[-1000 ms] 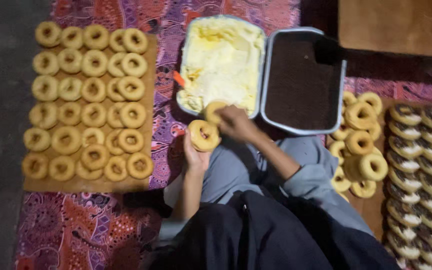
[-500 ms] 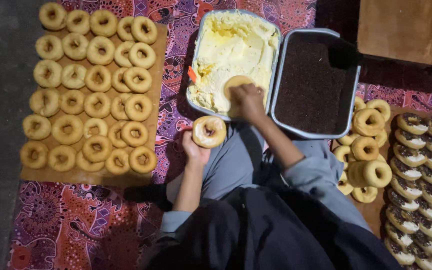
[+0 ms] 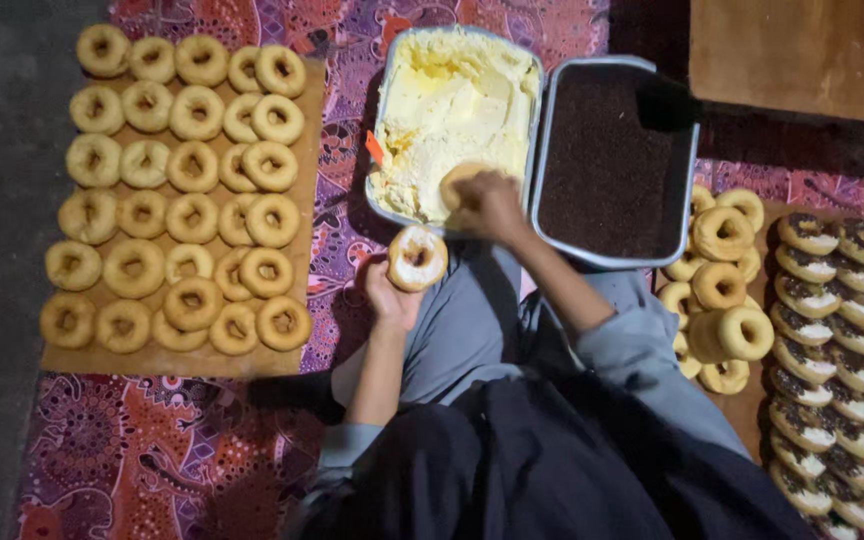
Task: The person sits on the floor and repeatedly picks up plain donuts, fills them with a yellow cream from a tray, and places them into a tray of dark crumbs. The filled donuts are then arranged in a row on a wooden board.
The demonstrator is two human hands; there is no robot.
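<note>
Doughnut boards flanking cream tub

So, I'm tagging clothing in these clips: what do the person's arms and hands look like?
Both hands, left hand and right hand, are bare, with no gloves. The grey-blue sleeves are pushed up toward the elbows, leaving the forearms uncovered. No watch or rings are visible.

This looks like a small home bakery, with the work done on the floor. A patterned red and purple cloth covers the ground. Many plain doughnuts lie in rows on brown paper. A tray of yellow cream and a tray of dark chocolate sprinkles stand side by side. Finished doughnuts with topping lie in rows at the right.
</note>
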